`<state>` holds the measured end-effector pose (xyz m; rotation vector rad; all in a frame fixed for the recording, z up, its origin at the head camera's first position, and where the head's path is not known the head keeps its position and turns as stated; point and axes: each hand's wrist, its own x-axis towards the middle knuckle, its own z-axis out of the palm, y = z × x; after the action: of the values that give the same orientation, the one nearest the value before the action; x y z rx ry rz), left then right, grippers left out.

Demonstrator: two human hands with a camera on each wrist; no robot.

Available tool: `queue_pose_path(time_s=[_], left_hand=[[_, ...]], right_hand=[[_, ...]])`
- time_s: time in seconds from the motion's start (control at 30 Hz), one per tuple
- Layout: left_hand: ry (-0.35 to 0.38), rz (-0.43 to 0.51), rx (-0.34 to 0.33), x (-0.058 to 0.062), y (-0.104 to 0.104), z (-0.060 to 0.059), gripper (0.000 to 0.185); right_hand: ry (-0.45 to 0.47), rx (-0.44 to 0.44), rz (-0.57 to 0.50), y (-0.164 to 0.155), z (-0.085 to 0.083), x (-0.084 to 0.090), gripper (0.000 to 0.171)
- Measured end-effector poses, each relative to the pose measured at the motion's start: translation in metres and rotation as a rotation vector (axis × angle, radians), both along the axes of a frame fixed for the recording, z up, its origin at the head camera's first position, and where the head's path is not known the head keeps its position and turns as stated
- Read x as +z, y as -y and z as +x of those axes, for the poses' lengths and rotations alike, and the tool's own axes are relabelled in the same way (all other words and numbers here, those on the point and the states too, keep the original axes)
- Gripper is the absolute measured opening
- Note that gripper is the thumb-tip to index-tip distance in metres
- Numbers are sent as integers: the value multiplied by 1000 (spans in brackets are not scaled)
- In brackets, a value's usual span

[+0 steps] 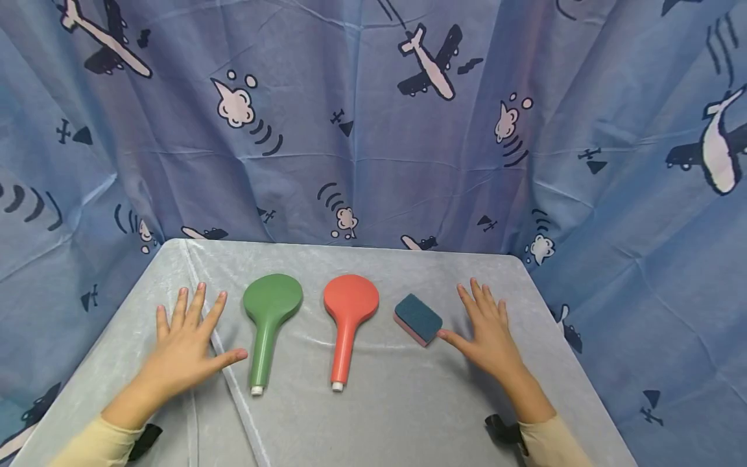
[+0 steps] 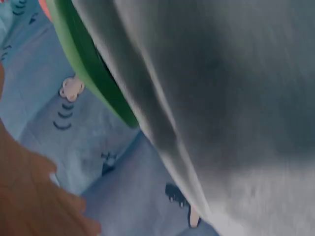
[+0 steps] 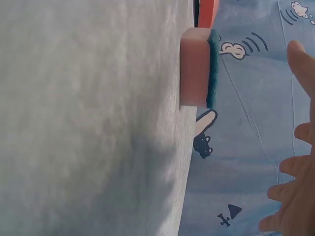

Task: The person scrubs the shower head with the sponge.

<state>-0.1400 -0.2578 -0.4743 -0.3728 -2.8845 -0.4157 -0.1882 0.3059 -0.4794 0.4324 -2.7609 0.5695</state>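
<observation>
Both hands lie flat on the table (image 1: 373,415), fingers spread, holding nothing. The left hand (image 1: 183,347) rests just beside the green head (image 1: 270,318); the right hand (image 1: 487,331) has its thumb nearly at the sponge (image 1: 417,318), the red head (image 1: 349,318) between. The sponge looks soft and light: pinch its sides. The heads look rigid, smooth plastic, probably slippery: take the handle.

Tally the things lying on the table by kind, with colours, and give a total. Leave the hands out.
Shower heads: 2 - green shower head and red shower head
Sponges: 1 - teal-and-pink sponge
Total: 3 things on the grey-covered table
</observation>
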Motion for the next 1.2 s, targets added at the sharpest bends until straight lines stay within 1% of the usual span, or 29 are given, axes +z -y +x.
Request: queue_pose_path(time_s=[0.17,0.27,0.33,0.53,0.73,0.87,0.97,1.13,1.2], left_hand=[[16,87,22,-6,-14,0,119],[52,126,33,-9,-23,0,125],[89,158,42,-11,-29,-1,128],[172,247,77,-14,-46,-1,132],[181,321,94,-21,-58,-5,132],[183,326,94,-24,-62,-9,127],[204,316,102,-26,-64,-12,126],[252,337,116,-25,-66,-14,125],[262,357,119,-25,-67,-15,122]], right_hand=[[35,9,-13,7,-3,-1,105],[55,22,-13,10,-6,-1,106],[73,34,-14,13,-8,-2,106],[105,75,-42,21,-14,-7,105],[141,89,-49,26,-21,-15,99],[173,96,-29,30,-25,-18,93],[190,101,-9,33,-26,-20,90],[201,99,18,36,-27,-21,91],[203,97,32,37,-27,-22,92]])
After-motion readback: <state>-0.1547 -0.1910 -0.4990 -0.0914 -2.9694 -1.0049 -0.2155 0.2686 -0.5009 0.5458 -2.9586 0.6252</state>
